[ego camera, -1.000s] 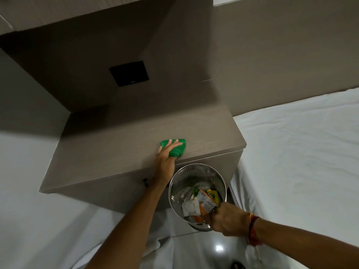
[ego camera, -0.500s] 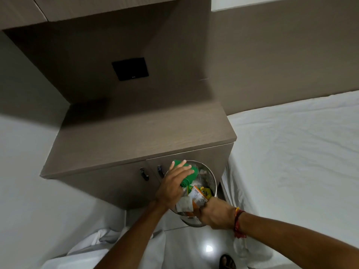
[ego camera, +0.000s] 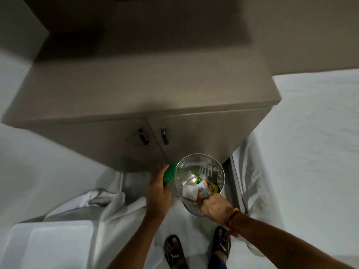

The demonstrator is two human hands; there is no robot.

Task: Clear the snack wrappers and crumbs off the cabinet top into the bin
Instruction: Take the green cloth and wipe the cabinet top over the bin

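A shiny metal bin [ego camera: 202,164] hangs low in front of the cabinet doors, with my right hand [ego camera: 214,207] gripping its near rim. Inside lie several snack wrappers [ego camera: 203,188], orange, green and white. My left hand [ego camera: 159,193] is just left of the bin, closed around a green cloth [ego camera: 169,172] that sticks out above the fingers. The grey-brown cabinet top [ego camera: 143,90] above shows no wrappers; the blur hides any crumbs.
Two dark door handles [ego camera: 153,136] sit on the cabinet front. White beds flank the cabinet, the right one [ego camera: 310,152] close to the bin, and a white sheet [ego camera: 93,199] hangs at lower left. My sandalled feet [ego camera: 198,247] stand on the pale floor.
The green cloth came off the cabinet top, passed over the bin, and is now beside it in my left hand. The bin has been lowered below the cabinet edge. The view tilted downward.
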